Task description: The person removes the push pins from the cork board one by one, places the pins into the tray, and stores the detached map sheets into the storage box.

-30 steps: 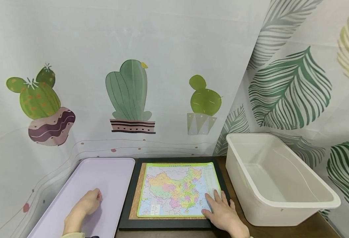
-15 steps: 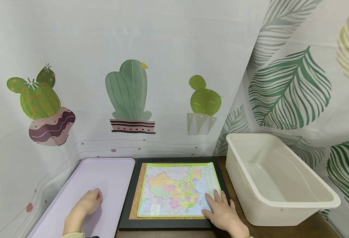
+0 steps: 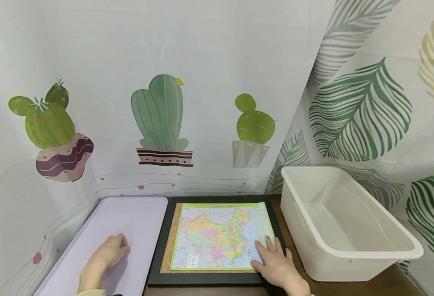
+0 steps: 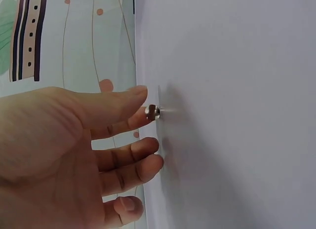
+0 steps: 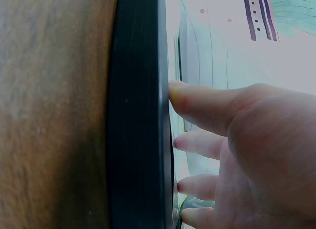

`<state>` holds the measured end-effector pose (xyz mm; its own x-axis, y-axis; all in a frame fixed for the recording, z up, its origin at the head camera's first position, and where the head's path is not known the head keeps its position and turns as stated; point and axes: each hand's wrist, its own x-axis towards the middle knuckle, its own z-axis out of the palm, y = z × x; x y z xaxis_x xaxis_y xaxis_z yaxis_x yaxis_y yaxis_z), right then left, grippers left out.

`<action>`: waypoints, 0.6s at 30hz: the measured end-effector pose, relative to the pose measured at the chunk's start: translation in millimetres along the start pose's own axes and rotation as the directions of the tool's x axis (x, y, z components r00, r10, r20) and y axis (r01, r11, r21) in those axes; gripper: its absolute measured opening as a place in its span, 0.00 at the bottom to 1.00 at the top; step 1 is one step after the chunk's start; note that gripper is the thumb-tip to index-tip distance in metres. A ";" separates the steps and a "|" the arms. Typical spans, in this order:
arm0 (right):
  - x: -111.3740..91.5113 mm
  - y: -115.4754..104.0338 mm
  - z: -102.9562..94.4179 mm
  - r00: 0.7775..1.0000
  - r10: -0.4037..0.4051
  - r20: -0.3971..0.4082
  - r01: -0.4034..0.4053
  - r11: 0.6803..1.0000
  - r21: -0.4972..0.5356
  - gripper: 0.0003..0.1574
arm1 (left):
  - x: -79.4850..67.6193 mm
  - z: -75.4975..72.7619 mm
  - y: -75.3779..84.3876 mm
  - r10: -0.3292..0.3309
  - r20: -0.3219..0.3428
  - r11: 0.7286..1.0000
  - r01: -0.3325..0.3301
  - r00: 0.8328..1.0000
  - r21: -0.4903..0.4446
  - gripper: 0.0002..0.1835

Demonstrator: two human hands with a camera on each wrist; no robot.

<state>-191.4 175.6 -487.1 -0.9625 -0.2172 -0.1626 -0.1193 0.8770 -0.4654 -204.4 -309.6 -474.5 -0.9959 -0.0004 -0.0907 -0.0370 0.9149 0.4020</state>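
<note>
My left hand (image 3: 109, 250) is over the lilac tray (image 3: 139, 218) on the left. In the left wrist view a small shiny pushpin (image 4: 152, 112) is at the tray surface, right at the index fingertip. The thumb stands a little apart from it, and the other fingers are loosely bent. My right hand (image 3: 277, 263) lies with spread fingers on the lower right corner of a green-edged map of China (image 3: 213, 234). This map lies on a cork board (image 3: 169, 255) with a black frame (image 3: 209, 279). In the right wrist view the thumb reaches the frame's edge (image 5: 138, 110).
A deep white plastic bin (image 3: 335, 263) stands right of the board, with its near wall close to my right hand. The brown wooden table (image 3: 379, 283) shows along the front. Behind everything hangs a white cloth (image 3: 209, 49) printed with cacti and leaves.
My left hand's fingertips have shifted slightly to the right over the tray. The right hand, the map and the board have stayed as they were.
</note>
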 end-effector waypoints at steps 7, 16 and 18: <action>-0.2 -0.4 -0.1 1.000 -0.001 0.000 0.001 1.000 -0.003 0.41 | -2.2 -3.7 1.8 -0.003 -0.002 1.000 0.003 1.000 0.026 0.12; -0.3 -0.7 -0.6 1.000 0.001 -0.002 -0.001 1.000 0.003 0.40 | -1.6 -8.0 6.1 -0.004 -0.009 0.999 0.004 1.000 0.038 0.14; -0.1 -0.4 -0.5 1.000 0.001 -0.003 -0.001 1.000 -0.003 0.40 | -1.6 -8.8 7.1 -0.003 -0.011 0.999 0.004 1.000 0.037 0.14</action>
<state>-191.4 175.4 -486.5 -0.9633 -0.2151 -0.1609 -0.1188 0.8784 -0.4630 -203.8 -306.7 -463.5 -0.9966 -0.0081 -0.0820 -0.0378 0.9291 0.3680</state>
